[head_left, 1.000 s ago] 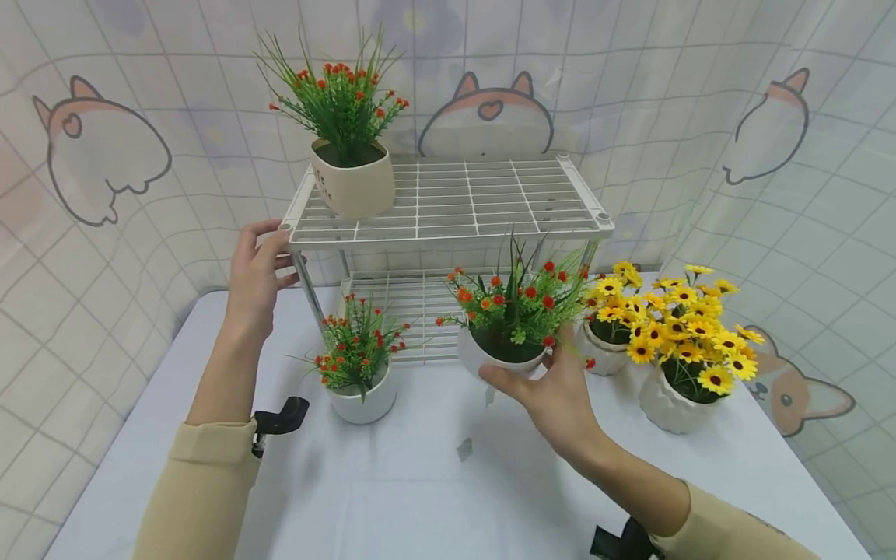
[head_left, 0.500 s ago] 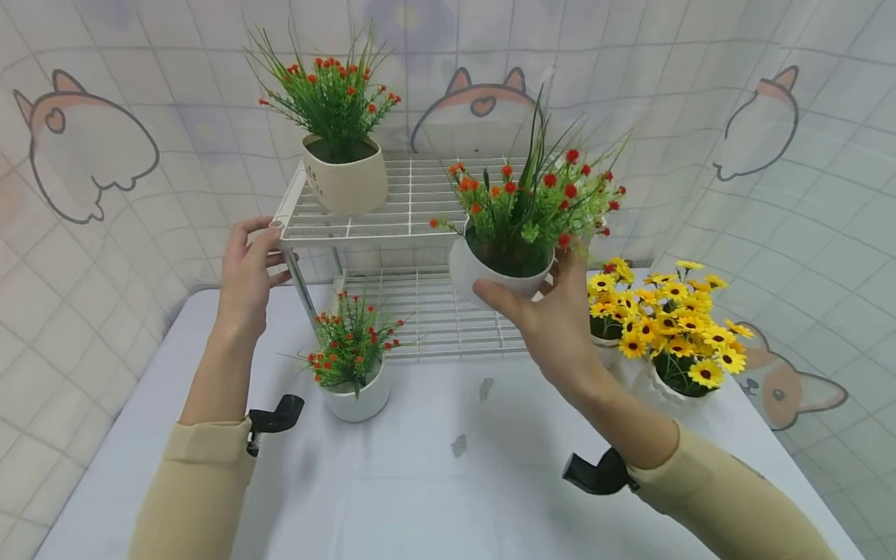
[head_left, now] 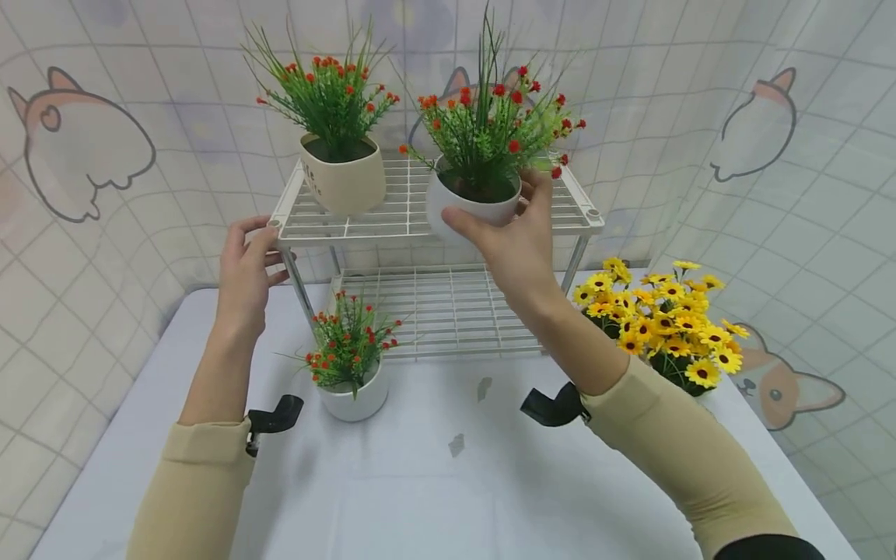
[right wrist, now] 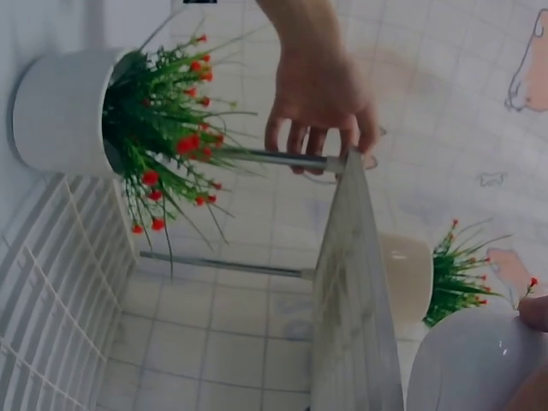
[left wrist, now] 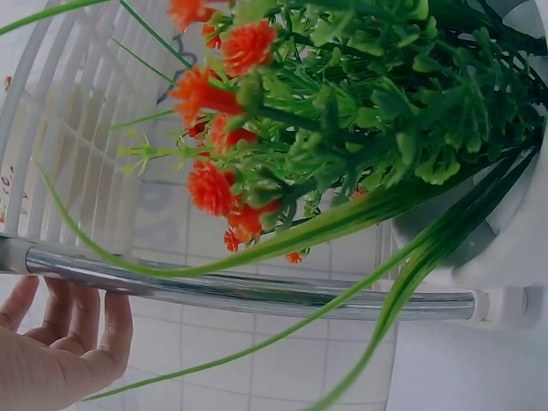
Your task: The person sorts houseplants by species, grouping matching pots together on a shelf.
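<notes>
My right hand [head_left: 521, 249] grips a white flowerpot [head_left: 439, 204] with orange-red flowers and grass, thumb at its front and fingers around the right side. The pot is close over the upper tier of a white two-tier wire rack [head_left: 586, 222]; in the right wrist view, its base [right wrist: 471, 364] is beside that tier. At the rack's front left corner, my left hand [head_left: 243, 292] holds the top of the metal post [left wrist: 214, 291], fingertips against it. A cream pot [head_left: 353, 185] of red flowers stands on the upper tier's left side.
A smaller white pot [head_left: 357, 400] with red flowers stands on the table by the rack's front left post. Yellow flowers [head_left: 689, 334] stand to the right, their pots mostly hidden by my right arm. A tiled curtain [head_left: 651, 101] hangs behind the rack.
My right hand has raised the white flowerpot from in front of the lower tier, then carried it left and back over the upper tier. My left hand stays at the rack's corner.
</notes>
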Action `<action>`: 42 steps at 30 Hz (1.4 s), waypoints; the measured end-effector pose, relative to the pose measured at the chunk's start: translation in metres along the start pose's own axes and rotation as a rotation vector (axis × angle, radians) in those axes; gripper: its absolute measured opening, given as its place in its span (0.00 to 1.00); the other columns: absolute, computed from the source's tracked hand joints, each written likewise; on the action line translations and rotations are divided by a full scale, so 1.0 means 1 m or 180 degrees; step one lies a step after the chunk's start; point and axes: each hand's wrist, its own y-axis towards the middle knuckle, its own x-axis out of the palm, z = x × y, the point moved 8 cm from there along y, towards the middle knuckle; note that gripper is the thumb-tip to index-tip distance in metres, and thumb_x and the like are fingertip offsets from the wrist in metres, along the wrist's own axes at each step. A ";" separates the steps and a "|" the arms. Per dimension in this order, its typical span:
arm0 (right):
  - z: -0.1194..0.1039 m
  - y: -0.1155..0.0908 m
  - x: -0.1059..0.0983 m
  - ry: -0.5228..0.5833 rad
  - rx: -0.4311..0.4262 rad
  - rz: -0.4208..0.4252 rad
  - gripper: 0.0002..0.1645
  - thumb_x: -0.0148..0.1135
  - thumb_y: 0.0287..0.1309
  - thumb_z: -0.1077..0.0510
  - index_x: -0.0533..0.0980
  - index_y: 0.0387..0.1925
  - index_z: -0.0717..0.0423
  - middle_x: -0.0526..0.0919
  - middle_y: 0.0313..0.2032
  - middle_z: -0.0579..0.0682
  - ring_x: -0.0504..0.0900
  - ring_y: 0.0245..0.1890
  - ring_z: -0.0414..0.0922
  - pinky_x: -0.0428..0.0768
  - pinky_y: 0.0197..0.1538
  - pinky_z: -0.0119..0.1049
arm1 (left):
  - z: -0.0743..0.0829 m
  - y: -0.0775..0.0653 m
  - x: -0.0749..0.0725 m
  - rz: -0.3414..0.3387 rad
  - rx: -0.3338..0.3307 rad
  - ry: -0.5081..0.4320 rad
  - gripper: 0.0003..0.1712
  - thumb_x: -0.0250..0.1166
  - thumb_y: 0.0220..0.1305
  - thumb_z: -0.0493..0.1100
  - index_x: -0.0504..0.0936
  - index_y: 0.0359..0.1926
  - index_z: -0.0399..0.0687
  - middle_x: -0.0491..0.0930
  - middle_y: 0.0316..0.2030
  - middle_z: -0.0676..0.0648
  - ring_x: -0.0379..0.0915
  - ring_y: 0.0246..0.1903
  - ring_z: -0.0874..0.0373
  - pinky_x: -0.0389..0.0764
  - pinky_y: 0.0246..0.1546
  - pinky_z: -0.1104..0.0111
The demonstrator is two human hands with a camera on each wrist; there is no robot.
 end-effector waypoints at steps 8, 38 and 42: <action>0.003 0.035 0.018 -0.0094 0.0140 0.0113 0.53 0.84 0.48 0.56 0.58 0.67 0.55 0.65 0.62 0.52 0.74 0.59 0.47 0.79 0.55 0.37 | 0.001 0.000 -0.001 0.0024 0.0017 -0.0008 0.25 0.50 0.80 0.56 0.68 0.70 0.53 0.78 0.53 0.47 0.75 0.52 0.52 0.76 0.52 0.56; 0.026 0.083 0.047 -0.1503 0.0512 0.0125 0.64 0.81 0.49 0.38 0.53 0.76 0.54 0.61 0.70 0.52 0.67 0.64 0.45 0.72 0.60 0.34 | 0.000 0.000 0.000 0.0050 0.0035 -0.0163 0.22 0.52 0.79 0.53 0.70 0.67 0.53 0.79 0.49 0.49 0.76 0.49 0.53 0.75 0.48 0.60; 0.026 0.080 0.047 -0.1497 0.0527 0.0064 0.65 0.81 0.49 0.39 0.52 0.76 0.55 0.61 0.70 0.53 0.67 0.64 0.45 0.72 0.60 0.33 | -0.001 -0.001 0.000 0.0034 0.0007 -0.0145 0.22 0.51 0.80 0.54 0.70 0.68 0.53 0.79 0.50 0.50 0.76 0.51 0.52 0.75 0.49 0.60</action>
